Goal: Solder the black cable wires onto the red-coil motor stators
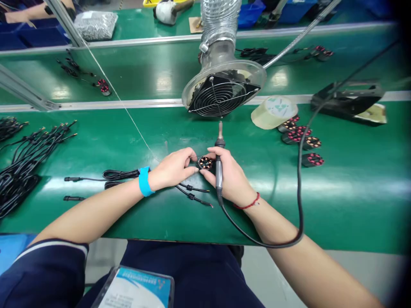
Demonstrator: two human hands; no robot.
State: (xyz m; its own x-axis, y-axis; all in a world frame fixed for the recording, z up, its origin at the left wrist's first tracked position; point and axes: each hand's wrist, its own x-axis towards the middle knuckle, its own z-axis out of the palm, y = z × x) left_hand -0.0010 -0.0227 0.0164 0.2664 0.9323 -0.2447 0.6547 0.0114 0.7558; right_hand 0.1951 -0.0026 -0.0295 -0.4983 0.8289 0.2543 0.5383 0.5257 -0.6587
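Both hands meet over the green bench. My left hand [175, 169], with a blue wrist strap [144, 181], pinches a small round motor stator [205, 163] with copper windings. My right hand [229, 177] grips the same stator with its fingertips and also holds a soldering iron [219, 162] upright along the palm, tip pointing away. The iron's black cord [300, 188] loops off to the right. Thin black leads [192, 192] trail from the stator under my left hand.
A fume extractor fan [221, 92] on a silver duct hangs just beyond the hands. Right of it lie a tape roll [272, 112], several more stators [302, 139] and a black stand [348, 102]. Bundled black cables [22, 158] lie at the left. A solder wire [128, 113] stretches diagonally.
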